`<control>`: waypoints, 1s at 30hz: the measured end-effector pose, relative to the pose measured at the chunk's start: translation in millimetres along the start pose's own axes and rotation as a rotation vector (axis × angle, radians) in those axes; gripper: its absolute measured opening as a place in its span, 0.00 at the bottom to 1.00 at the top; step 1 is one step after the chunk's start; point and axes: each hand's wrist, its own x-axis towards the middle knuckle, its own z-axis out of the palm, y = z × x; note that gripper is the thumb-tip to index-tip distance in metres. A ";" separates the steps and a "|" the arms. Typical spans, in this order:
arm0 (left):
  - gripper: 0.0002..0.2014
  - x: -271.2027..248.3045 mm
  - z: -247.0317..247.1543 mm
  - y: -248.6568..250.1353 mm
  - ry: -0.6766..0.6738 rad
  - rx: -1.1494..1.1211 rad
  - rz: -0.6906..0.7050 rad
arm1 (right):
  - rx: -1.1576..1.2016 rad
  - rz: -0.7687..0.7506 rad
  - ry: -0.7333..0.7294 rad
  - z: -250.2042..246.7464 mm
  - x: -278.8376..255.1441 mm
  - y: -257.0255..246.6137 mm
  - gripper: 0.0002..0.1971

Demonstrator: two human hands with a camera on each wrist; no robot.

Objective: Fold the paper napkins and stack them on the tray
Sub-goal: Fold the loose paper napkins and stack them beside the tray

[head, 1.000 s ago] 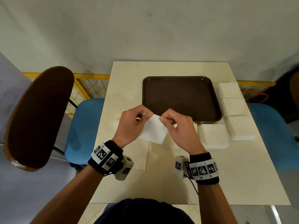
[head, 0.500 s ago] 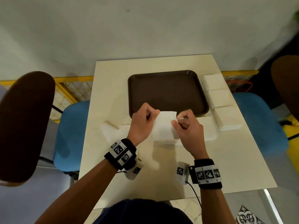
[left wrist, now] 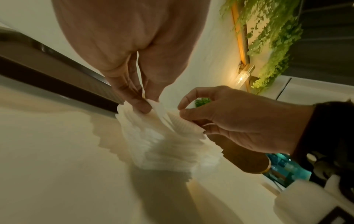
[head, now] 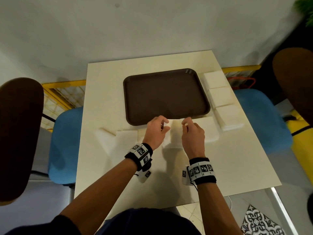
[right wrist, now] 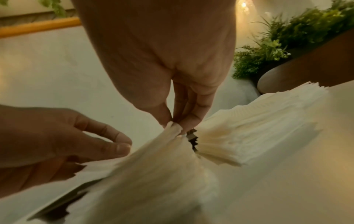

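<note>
A white paper napkin (head: 175,133) hangs between my two hands just in front of the near rim of the brown tray (head: 166,95), whose inside holds nothing. My left hand (head: 165,125) pinches the napkin's left top corner (left wrist: 151,104) between thumb and fingers. My right hand (head: 185,123) pinches the right top corner (right wrist: 174,125). The sheet (left wrist: 168,144) sags toward the table below the hands. The tray's dark rim (left wrist: 57,75) shows behind my left fingers.
Three stacks of napkins (head: 221,97) line the table right of the tray, and another stack (head: 209,131) lies by my right hand. Loose napkin sheets (head: 118,134) lie at the left. Blue chairs (head: 66,143) stand at both sides of the cream table (head: 105,167).
Both hands have carried the napkin away from me to the tray's near rim. It hung corner-down before and now hangs square between the hands.
</note>
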 end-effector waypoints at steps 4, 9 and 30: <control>0.13 5.7 11.6 -7.6 -0.026 0.093 -0.003 | -0.096 0.020 -0.055 9.8 0.2 3.3 0.11; 0.16 3.7 10.8 -12.1 -0.068 0.133 -0.015 | -0.175 0.030 -0.039 20.9 -0.7 8.9 0.10; 0.12 -103.2 -134.0 -111.5 0.305 0.222 -0.386 | -0.022 -0.162 -0.488 92.2 -46.2 -98.2 0.17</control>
